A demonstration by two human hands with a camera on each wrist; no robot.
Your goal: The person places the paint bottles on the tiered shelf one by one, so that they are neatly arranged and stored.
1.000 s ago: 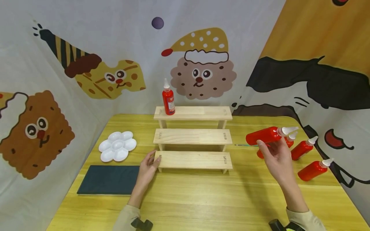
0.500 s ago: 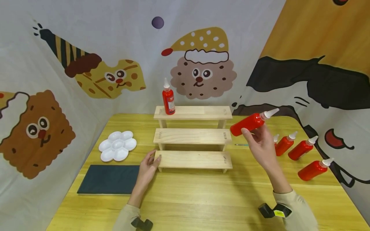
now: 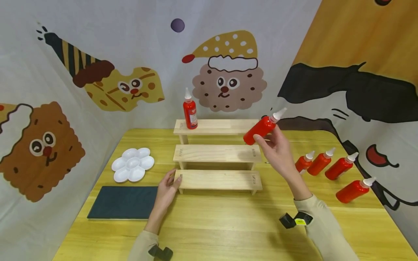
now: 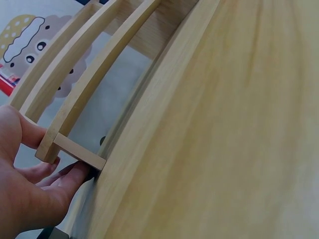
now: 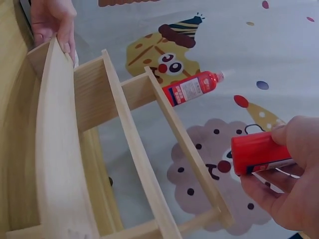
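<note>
My right hand (image 3: pixel 278 154) holds a red squeeze bottle (image 3: pixel 260 129) with a white pointed nozzle, tilted, in the air above the right end of a three-step wooden display stand (image 3: pixel 218 154). In the right wrist view, thumb and fingers wrap the held bottle (image 5: pixel 256 152), its base toward the stand. My left hand (image 3: pixel 167 192) grips the left end of the stand's lowest step, thumb on top. The left wrist view shows its fingers beside the step's leg (image 4: pixel 79 150). Another red bottle (image 3: pixel 190 115) stands upright at the left end of the top step.
Several red bottles (image 3: pixel 349 191) stand on the wooden table (image 3: pixel 222 224) to the right. At the left lie a white flower-shaped paint palette (image 3: pixel 132 164) and a dark rectangular board (image 3: pixel 122 203). A printed cloth (image 3: pixel 137 32) hangs behind the table.
My right hand has carried the red bottle leftward and upward, from over the other bottles to the stand's right end. The left hand has stayed in place.
</note>
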